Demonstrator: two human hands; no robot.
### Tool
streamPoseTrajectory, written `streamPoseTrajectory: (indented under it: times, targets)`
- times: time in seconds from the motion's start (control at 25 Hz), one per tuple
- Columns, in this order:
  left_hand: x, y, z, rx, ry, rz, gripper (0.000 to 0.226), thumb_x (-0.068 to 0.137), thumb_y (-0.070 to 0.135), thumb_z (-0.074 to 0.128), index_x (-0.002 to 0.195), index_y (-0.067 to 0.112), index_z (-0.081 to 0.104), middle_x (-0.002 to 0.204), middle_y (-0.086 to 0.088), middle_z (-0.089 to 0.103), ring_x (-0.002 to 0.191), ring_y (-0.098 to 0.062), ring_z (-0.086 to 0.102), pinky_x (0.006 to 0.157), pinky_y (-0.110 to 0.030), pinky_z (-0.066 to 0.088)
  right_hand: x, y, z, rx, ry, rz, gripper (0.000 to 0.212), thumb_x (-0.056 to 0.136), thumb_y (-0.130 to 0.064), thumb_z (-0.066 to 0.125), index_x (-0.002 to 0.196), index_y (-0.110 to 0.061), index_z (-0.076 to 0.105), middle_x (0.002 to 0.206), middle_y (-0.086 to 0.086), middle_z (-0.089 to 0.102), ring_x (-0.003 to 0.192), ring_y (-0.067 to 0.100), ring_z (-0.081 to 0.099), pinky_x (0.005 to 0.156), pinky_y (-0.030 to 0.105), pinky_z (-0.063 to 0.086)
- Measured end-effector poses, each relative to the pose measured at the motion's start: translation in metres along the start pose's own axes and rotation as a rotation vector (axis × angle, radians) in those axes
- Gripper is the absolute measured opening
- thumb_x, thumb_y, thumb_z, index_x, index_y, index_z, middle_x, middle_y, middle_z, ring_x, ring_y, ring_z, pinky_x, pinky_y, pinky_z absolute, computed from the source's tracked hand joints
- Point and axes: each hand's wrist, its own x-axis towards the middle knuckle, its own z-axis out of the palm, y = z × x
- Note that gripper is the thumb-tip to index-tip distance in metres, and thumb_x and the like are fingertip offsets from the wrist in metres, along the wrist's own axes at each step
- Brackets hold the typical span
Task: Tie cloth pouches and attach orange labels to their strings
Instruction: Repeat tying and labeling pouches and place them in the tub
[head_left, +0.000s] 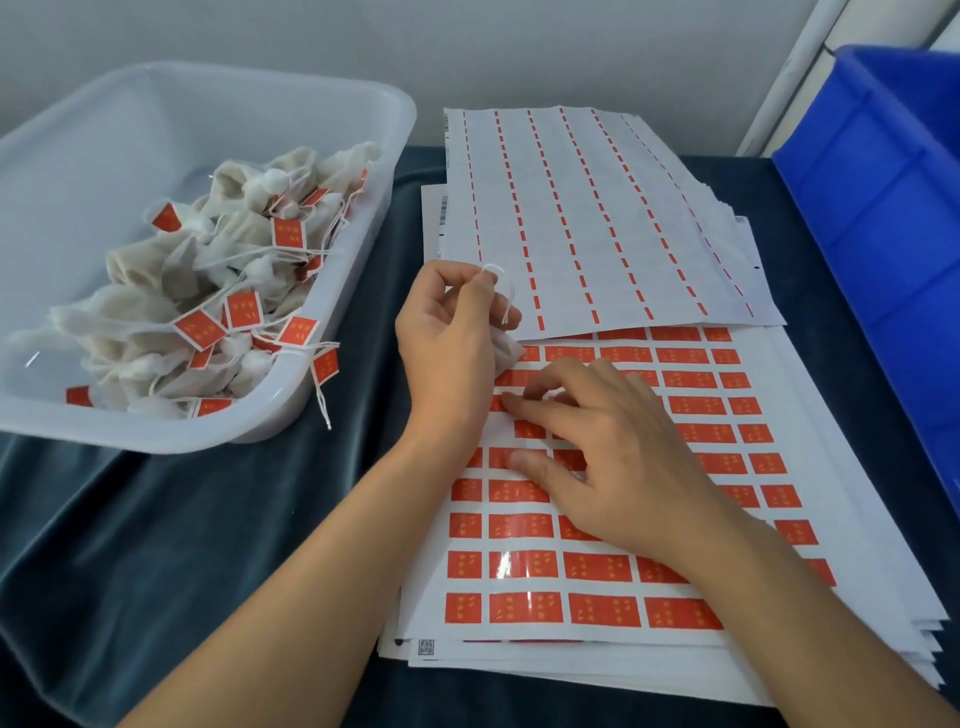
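Head view, looking down on a dark-covered desk (182, 545). Left hand (447, 358) raised over the near label sheet, fingers (467, 291) clenched round a small white cloth pouch (506, 353), its string (501, 291) looped up out of the pinch. Right hand (613, 457) flat on the sheet of orange labels (602, 566), fingers (524, 410) lightly bent, tips pressing at the edge of one label near the sheet's left side; holding nothing as yet, picking at a label by the look of it. Several gaps in the rows near the fingertips, so some labels already taken.

At the left, a clear plastic tub (332, 130) with a heap of finished pouches (208, 291), tied and carrying orange labels on their strings, one string trailing over the rim. Behind the working sheet, a stack of spent backing sheets (597, 208), only thin orange slivers left on them. At the right edge, a blue crate (883, 182), contents hidden.

Judging by this: a good batch done, the pouch in hand apparently tied but not yet labelled, and most of the current sheet unused. Number of pouches left to do not shown.
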Motion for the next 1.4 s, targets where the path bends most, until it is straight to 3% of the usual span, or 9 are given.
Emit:
streamPoseTrajectory:
  times: [0.2,0.4,0.68,0.88,1.24,1.4]
  targets:
    - [0.001,0.001,0.000,0.000,0.004,0.001,0.012,0.103,0.013,0.057,0.093,0.009,0.061,0.066,0.004,0.066,0.064,-0.007,0.067,0.059,-0.018,0.055,-0.001,-0.002,0.000,0.063,0.065,0.000,0.046,0.091,-0.061,0.061,0.128,-0.034,0.070,0.117,-0.020,0.059,0.105,0.002,0.047,0.094,0.028,0.042]
    - [0.001,0.000,0.001,0.009,-0.004,-0.004,0.012,0.104,0.013,0.057,0.093,0.009,0.062,0.066,0.004,0.066,0.064,-0.006,0.067,0.059,-0.017,0.055,0.001,0.009,-0.008,0.160,0.013,0.045,0.043,0.087,-0.054,0.071,0.127,-0.039,0.069,0.120,-0.030,0.053,0.109,-0.008,0.043,0.088,0.011,0.031]
    - [0.001,-0.003,0.002,0.023,-0.010,0.003,0.013,0.102,0.014,0.057,0.090,0.012,0.061,0.066,0.004,0.067,0.062,-0.007,0.066,0.061,-0.021,0.057,-0.002,0.002,-0.005,0.138,0.049,0.031,0.036,0.087,-0.041,0.076,0.122,-0.031,0.074,0.112,-0.020,0.063,0.104,-0.002,0.048,0.093,0.020,0.039]
    - [0.000,-0.004,0.004,0.025,0.010,0.001,0.013,0.101,0.015,0.057,0.090,0.012,0.062,0.066,0.004,0.067,0.062,-0.007,0.067,0.058,-0.021,0.056,-0.003,0.000,-0.003,0.157,0.079,0.036,0.033,0.086,-0.038,0.078,0.118,-0.029,0.076,0.109,-0.018,0.065,0.101,-0.001,0.049,0.090,0.017,0.036]
    - [-0.001,-0.005,0.008,-0.022,0.005,0.002,0.011,0.101,0.015,0.058,0.093,0.007,0.061,0.066,0.002,0.066,0.061,-0.008,0.066,0.058,-0.019,0.055,-0.003,0.001,-0.003,0.199,0.068,0.027,0.030,0.087,-0.032,0.079,0.116,-0.032,0.077,0.109,-0.022,0.063,0.104,-0.001,0.050,0.092,0.012,0.033]
    - [-0.001,-0.006,0.009,-0.039,0.011,-0.016,0.012,0.102,0.015,0.059,0.092,0.009,0.061,0.066,0.002,0.066,0.063,-0.009,0.066,0.060,-0.021,0.056,0.000,0.001,-0.003,0.208,0.059,0.057,0.030,0.086,-0.033,0.080,0.116,-0.036,0.075,0.106,-0.031,0.052,0.104,-0.005,0.047,0.088,0.009,0.032]
